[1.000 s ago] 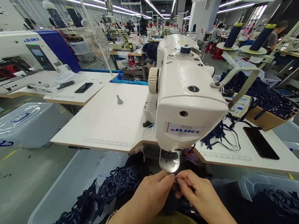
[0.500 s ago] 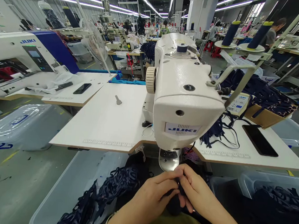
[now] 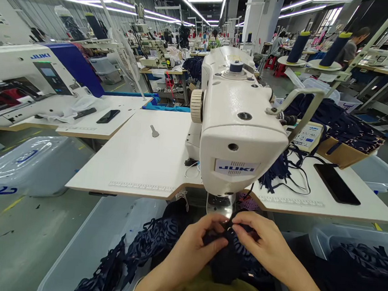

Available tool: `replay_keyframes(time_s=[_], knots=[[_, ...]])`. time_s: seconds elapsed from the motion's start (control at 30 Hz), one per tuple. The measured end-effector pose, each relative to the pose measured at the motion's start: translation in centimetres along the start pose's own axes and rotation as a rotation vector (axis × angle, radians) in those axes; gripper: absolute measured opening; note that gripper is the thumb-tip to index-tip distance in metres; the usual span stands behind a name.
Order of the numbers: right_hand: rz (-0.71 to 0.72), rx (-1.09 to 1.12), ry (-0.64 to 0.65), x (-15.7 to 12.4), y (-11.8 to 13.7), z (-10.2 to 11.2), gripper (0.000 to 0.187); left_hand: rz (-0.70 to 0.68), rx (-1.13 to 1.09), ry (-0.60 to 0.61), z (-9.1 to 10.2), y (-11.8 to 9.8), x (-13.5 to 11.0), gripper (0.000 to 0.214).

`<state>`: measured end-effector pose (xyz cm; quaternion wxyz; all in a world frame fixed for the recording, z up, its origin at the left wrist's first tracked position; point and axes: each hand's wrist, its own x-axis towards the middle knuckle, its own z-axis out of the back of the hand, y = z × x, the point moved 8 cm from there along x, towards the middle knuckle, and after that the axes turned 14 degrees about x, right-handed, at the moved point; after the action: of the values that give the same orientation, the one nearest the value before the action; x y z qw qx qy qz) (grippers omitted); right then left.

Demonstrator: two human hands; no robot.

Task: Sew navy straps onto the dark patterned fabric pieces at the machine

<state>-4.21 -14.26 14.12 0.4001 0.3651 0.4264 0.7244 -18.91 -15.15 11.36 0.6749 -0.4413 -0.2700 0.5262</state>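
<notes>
A white Juki sewing machine (image 3: pixel 239 131) stands on a white table (image 3: pixel 138 158), its head facing me. Just below its needle end, my left hand (image 3: pixel 194 250) and my right hand (image 3: pixel 263 246) meet, both pinching a piece of dark navy lace fabric (image 3: pixel 225 263) bunched over my lap. The fingertips of both hands are closed on the fabric's top edge. More navy lace (image 3: pixel 143 246) trails to the left into a bin.
A grey plastic bin (image 3: pixel 98 241) sits low left, another (image 3: pixel 358 253) with dark fabric low right. A black phone (image 3: pixel 336 183) and navy straps (image 3: pixel 281 167) lie on the table's right side. A second Juki machine (image 3: pixel 33 70) stands left. Other workers sit far back.
Both hands shifted slightly while staying together under the machine's head; more dark fabric now shows bunched between them.
</notes>
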Motion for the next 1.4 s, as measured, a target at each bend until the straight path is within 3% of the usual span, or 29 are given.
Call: replay_keyframes(time_s=[0.1, 0.2, 0.3, 0.4, 0.5, 0.6, 0.7, 0.9, 1.03, 1.13, 1.2, 1.27, 1.33, 1.4], knots=[[0.162, -0.097, -0.123, 0.0, 1.0, 1.2, 0.006, 0.033, -0.025, 0.021, 0.1, -0.1, 0.1, 0.015], [0.271, -0.033, -0.285, -1.1, 1.6, 2.1, 0.008, 0.166, -0.157, -0.020, 0.2, 0.9, 0.1, 0.022], [0.167, 0.135, -0.158, -1.3, 0.4, 0.2, 0.024, 0.230, -0.236, -0.005, -0.1, 1.2, 0.1, 0.029], [0.008, 0.316, -0.120, -1.2, -1.1, -1.7, 0.033, 0.156, -0.222, -0.016, -0.4, 0.3, 0.3, 0.023], [-0.047, 0.528, -0.281, -1.3, -2.2, -2.0, 0.022, 0.032, -0.156, -0.108, 0.0, -1.0, 0.3, 0.014], [0.050, 0.557, -0.432, -1.5, -2.0, -1.4, 0.008, -0.055, -0.040, -0.224, 0.4, -1.7, 0.2, 0.009], [0.200, 0.506, -0.486, -1.8, -1.2, -1.0, 0.016, -0.150, 0.093, -0.327, 0.7, -2.2, -0.3, 0.008], [0.325, 0.479, -0.398, -2.1, -0.7, -1.1, 0.035, -0.261, 0.236, -0.403, 0.4, -2.4, -1.2, 0.010], [0.345, 0.436, -0.334, -2.0, -0.2, -0.9, 0.035, -0.322, 0.262, -0.401, 0.4, -2.7, -1.4, 0.014], [0.249, 0.427, -0.284, -1.5, -0.1, -0.6, 0.021, -0.266, 0.192, -0.271, 0.2, -2.5, -0.9, 0.009], [0.071, 0.386, -0.241, -0.9, -0.8, -0.6, 0.007, -0.164, 0.161, -0.159, -0.1, -1.8, -0.6, 0.003], [-0.118, 0.326, -0.187, -0.5, -1.8, -0.8, 0.008, -0.074, 0.181, -0.126, -0.2, -1.0, -0.5, 0.003], [-0.222, 0.286, -0.161, 0.0, -2.6, -0.8, 0.013, -0.079, 0.265, -0.247, 0.8, -0.7, -0.6, 0.011], [-0.232, 0.258, -0.179, 0.7, -3.0, -0.8, 0.015, -0.196, 0.436, -0.503, 2.3, -1.3, -1.4, 0.021]])
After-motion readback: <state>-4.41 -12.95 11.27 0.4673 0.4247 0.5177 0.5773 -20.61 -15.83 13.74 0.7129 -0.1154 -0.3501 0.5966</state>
